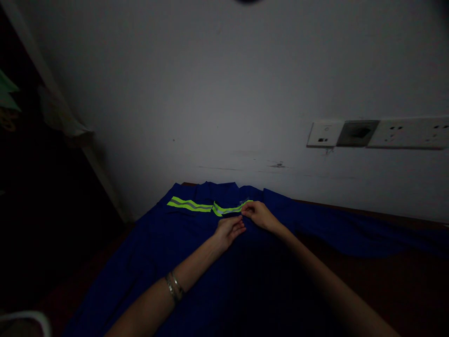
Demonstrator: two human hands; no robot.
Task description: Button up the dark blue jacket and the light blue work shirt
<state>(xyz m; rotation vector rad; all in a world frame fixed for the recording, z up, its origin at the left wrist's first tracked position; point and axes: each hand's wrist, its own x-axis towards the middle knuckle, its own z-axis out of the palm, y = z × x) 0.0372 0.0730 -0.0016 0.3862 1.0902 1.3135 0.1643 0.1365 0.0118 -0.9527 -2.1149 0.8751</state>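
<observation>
A blue work jacket (196, 252) with yellow-green and grey reflective strips (191, 205) lies spread out, its collar towards the wall. My right hand (258, 214) pinches the jacket at the right end of the chest strip, thumb and forefinger together. Just below and to the left, my left hand (228, 230) has its thumb and forefinger closed on the cloth under the strip, the other fingers loosely bent. The fingertips of both hands nearly meet. Whatever small part lies between them is too dark to make out.
Behind the jacket rises a pale wall (210, 93) with scuff marks. Sockets and switches (358, 134) are set in it at the right. A dark reddish surface (386, 276) shows beneath the right sleeve (351, 234). A curved white object (35, 316) sits at bottom left.
</observation>
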